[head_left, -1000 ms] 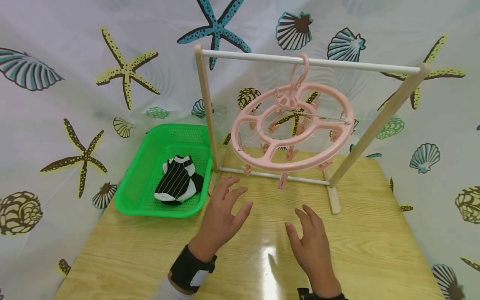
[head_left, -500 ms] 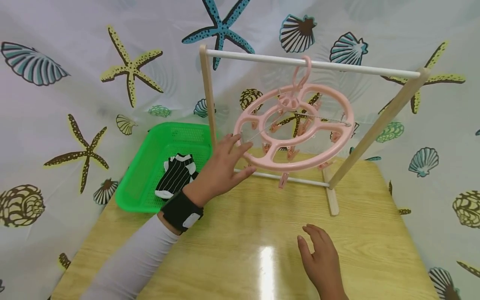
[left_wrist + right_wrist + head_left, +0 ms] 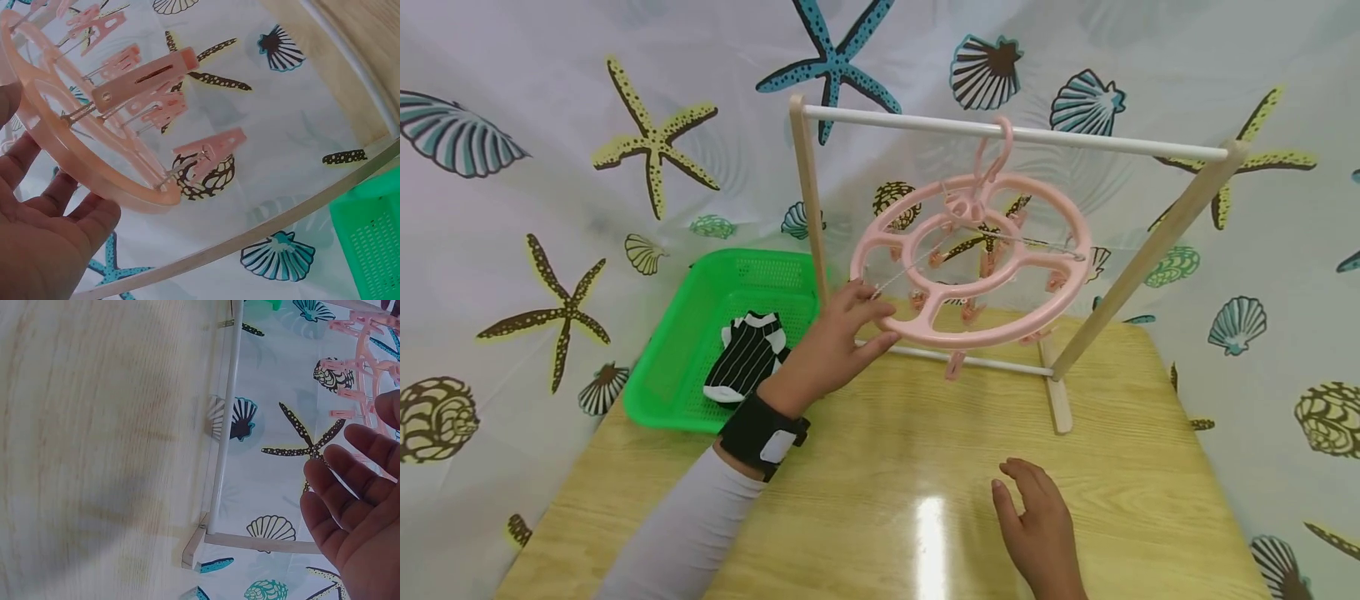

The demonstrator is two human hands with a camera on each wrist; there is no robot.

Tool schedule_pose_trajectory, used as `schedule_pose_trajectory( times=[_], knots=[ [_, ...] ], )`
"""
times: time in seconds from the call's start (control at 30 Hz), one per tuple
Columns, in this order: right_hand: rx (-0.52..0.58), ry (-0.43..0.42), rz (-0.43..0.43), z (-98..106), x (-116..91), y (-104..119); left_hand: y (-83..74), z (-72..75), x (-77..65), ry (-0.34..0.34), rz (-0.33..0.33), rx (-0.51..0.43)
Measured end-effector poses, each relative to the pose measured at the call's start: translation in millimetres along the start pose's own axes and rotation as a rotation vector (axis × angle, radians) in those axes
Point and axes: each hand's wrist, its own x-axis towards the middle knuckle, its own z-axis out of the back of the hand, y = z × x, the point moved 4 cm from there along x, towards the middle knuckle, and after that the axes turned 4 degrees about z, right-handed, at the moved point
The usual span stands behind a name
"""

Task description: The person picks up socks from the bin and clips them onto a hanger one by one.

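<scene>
A round pink drying hanger with clips (image 3: 992,337) hangs by its hook from the white bar of a wooden stand (image 3: 1120,143). My left hand (image 3: 831,346) holds the left part of its outer rim, which the left wrist view shows between thumb and fingers (image 3: 94,215). Pink clothespins (image 3: 147,78) dangle from the ring on short cords. Lower right, my right hand (image 3: 1037,525) hovers over the table with relaxed fingers and touches nothing. Black-and-white striped socks (image 3: 747,358) lie in a green plastic basket (image 3: 655,367), left of the stand.
The wooden table (image 3: 865,500) carries both stand and basket. A lower white rod (image 3: 1000,363) joins the stand's feet, and its right foot (image 3: 1058,407) juts toward me. Behind hangs a white curtain (image 3: 925,50) printed with starfish and shells.
My left hand has moved up and forward from above the table to the hanger's rim and taken hold of it. The right hand has drawn back toward me. The hanger has shifted slightly left.
</scene>
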Motion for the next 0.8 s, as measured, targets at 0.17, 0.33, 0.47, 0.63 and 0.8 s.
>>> schedule_pose_trajectory(
  times=[0.17,0.33,0.47,0.63,0.8],
  knots=[
    [0.000,-0.009,0.004,0,1,3,-5.4,9.9,-0.1,-0.072,-0.062,0.012],
    [0.018,-0.021,0.018,3,5,7,-10.7,14.8,-2.8,-0.088,-0.048,0.020],
    [0.058,-0.019,0.026,9,17,15,-14.8,17.0,-5.1,-0.092,-0.049,0.035],
    [0.156,-0.025,0.048,20,47,33,-18.9,20.8,-6.6,-0.083,-0.040,0.042],
    [0.391,0.033,-0.033,23,84,45,-22.1,23.2,-5.7,-0.082,-0.041,0.037]
  ],
)
